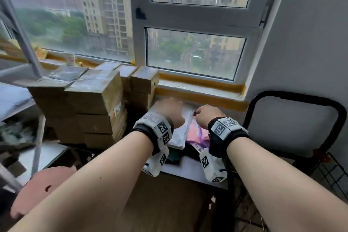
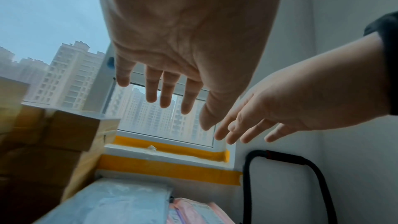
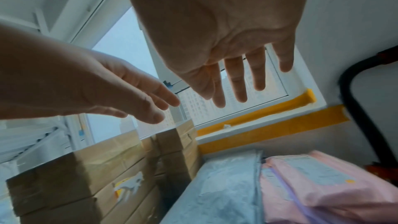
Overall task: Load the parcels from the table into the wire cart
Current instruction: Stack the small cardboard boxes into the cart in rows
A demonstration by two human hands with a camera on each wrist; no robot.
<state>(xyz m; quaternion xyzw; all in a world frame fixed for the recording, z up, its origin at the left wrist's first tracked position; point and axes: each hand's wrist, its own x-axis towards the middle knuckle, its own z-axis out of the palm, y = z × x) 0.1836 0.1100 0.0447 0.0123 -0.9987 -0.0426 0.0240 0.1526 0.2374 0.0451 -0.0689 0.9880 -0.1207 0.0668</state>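
Parcels lie on the white tabletop (image 1: 190, 172) under the window: a white parcel (image 3: 226, 185) and a pink parcel (image 3: 318, 176) side by side, touching along their long edges, with stacked cardboard boxes (image 1: 90, 107) just to their left. Yellow tape (image 1: 203, 98) runs along the window sill (image 1: 197, 84), tower blocks show through the glass, and a grey wall closes the corner on the right. The wire cart (image 1: 333, 171) stands at the right of the tabletop, its black handle (image 1: 293, 98) rising against the wall. Both forearms reach forward over the parcels. The left hand (image 2: 172, 54) hovers above the white parcel, palm down, fingers straight and slightly spread, holding nothing. The right hand (image 3: 226, 40) hovers above the pink parcel in the same pose, fingers straight and apart, touching nothing.
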